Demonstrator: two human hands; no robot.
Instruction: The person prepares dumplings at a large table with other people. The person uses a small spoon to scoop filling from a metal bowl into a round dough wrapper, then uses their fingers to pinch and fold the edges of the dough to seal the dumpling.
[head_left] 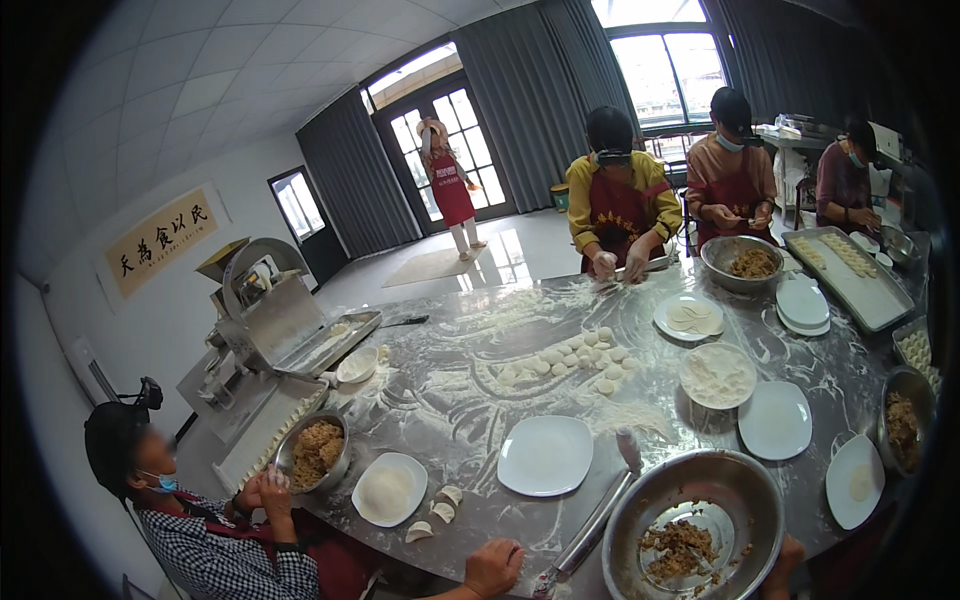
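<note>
Head view: there is only this one view, looking down over a long, floury worktop [450,400].
Left hand [493,566]: it lies at the near edge of the worktop, the fingers curled together into a loose fist. I see nothing held in it.
Right hand [785,562]: only a small part shows, at the right rim of the steel bowl [640,500] and against the lower edge of the picture. Whether it grips the rim or only leans on it, I cannot tell.
Steel bowl: it stands just in front of the person, between the two hands. It is wide and round, with a rest of minced filling [672,548] on the bottom.
Handling of the bowl: I judge it stiff and not fragile, light because it is nearly empty — but the polished wall and the flour around could make it slippery. The rolled rim is the sure place to hold it, best at two opposite sides.
Handling of the filling: it looks soft, moist and sticky — better taken in small portions than pinched by bare fingers.
Metal rod [590,530]: it lies slanted between the left hand and the bowl, just beside the bowl's wall.
White plate [545,455]: flat and bare, behind the rod.
Folded dumplings [440,510]: a few soft pieces lie left of the plate, near the left hand. They would dent easily.
Others: several people work at the far and left sides; their hands are well apart from these two.
</note>
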